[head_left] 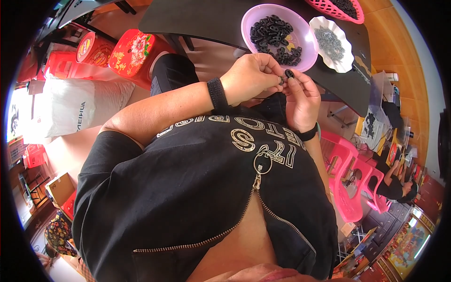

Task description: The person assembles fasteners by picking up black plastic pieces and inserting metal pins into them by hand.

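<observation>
My left hand [249,79] and my right hand [302,104] meet fingertip to fingertip just off the near edge of the dark table. Between my right thumb and fingers is a small black oval part [289,74]. The left fingertips are pinched close beside it on something tiny and dark, too small to make out. Just beyond the hands stands a pale purple bowl [306,41] holding a heap of similar black parts [271,34]. Right of it, a white scalloped dish [346,60] contains many small silvery pieces [330,43].
A pink basket [359,16] with black parts sits at the far right of the dark table [202,16]. On the left are a red floral stool [136,51], a red tub [91,49] and a white sack [75,105]. Pink chairs [345,188] and another person [394,183] are at right.
</observation>
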Motion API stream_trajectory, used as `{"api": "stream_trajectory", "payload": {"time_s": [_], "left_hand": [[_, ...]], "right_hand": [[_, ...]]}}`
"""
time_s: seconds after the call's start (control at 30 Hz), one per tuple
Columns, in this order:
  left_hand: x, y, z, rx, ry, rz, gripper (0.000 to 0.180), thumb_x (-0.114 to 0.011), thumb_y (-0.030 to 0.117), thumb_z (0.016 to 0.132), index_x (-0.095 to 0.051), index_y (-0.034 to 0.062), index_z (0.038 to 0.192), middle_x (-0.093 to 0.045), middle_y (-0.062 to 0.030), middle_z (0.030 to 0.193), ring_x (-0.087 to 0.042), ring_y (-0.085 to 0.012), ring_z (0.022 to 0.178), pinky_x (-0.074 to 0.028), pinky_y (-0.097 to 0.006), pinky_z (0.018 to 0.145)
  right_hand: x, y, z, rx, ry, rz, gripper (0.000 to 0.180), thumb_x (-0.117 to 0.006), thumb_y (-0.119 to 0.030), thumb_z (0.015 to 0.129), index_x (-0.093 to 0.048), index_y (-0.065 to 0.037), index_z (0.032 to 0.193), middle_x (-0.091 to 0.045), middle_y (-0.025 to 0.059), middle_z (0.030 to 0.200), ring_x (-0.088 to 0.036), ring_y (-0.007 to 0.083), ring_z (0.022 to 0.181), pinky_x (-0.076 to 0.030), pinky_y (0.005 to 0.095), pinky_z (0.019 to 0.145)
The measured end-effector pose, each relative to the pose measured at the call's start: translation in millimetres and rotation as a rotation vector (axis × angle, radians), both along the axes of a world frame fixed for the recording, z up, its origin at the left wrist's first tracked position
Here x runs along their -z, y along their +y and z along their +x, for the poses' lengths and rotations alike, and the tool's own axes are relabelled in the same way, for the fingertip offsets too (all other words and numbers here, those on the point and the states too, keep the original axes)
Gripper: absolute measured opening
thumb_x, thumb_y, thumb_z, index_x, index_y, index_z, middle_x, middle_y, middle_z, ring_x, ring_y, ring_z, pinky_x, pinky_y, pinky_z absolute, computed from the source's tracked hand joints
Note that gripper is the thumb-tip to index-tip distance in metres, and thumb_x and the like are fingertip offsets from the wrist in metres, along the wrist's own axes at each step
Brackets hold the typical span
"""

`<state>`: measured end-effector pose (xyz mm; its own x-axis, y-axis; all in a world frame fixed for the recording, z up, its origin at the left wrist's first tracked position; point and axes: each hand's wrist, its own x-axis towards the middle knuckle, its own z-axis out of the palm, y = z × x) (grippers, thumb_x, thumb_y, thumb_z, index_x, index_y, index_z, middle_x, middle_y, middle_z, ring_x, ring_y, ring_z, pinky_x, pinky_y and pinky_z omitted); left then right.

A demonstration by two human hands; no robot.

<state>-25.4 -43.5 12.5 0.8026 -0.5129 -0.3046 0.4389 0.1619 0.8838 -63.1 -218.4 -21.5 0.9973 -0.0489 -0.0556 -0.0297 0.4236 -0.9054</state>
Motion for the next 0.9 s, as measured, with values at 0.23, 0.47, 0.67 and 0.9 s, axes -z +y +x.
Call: {"api": "stream_trajectory", "payload": {"time_s": [0.23, 0.47, 0.67, 0.9], "left_hand": [[3.2, -1.0, 0.3, -0.024, -0.007, 0.021, 0.008, -0.06, 0.0, 0.089, -0.058, -0.0015, 0.097, -0.064, -0.006, 0.088, -0.065, -0.0102, 0.08, -0.055, -0.019, 0.075], [4.7, -1.9, 0.0, -0.044, -0.019, 0.027, 0.009, -0.061, 0.001, 0.088, -0.058, -0.0011, 0.097, -0.064, -0.0057, 0.088, -0.065, -0.0101, 0.081, -0.055, -0.019, 0.076], [7.1, -2.4, 0.3, -0.046, -0.011, -0.002, 0.009, -0.062, 0.001, 0.089, -0.058, -0.0002, 0.097, -0.065, -0.0053, 0.087, -0.065, -0.0096, 0.081, -0.054, -0.019, 0.075], [8.3, -2.7, -0.3, -0.049, -0.021, 0.008, 0.009, -0.062, 0.002, 0.089, -0.058, 0.0006, 0.097, -0.064, -0.0044, 0.086, -0.065, -0.0095, 0.081, -0.054, -0.019, 0.075]], "right_hand": [[-1.5, 2.8, -0.5, 0.009, -0.053, -0.085, 0.023, -0.057, 0.007, 0.089, -0.061, 0.004, 0.111, -0.067, 0.0086, 0.09, -0.063, 0.0115, 0.076, -0.049, 0.0226, 0.071], [1.1, 0.4, -1.9, -0.04, -0.108, -0.216, 0.024, -0.056, 0.005, 0.091, -0.059, 0.003, 0.115, -0.067, 0.0081, 0.095, -0.063, 0.0119, 0.081, -0.051, 0.0237, 0.074], [1.6, 0.9, -2.3, -0.047, -0.115, -0.181, 0.023, -0.056, 0.004, 0.091, -0.059, 0.003, 0.114, -0.067, 0.0079, 0.095, -0.063, 0.0119, 0.081, -0.051, 0.0238, 0.074], [1.0, 1.7, -1.7, -0.028, -0.129, -0.199, 0.021, -0.056, 0.003, 0.092, -0.06, 0.003, 0.112, -0.067, 0.0077, 0.095, -0.063, 0.0118, 0.08, -0.05, 0.0235, 0.073]]}}
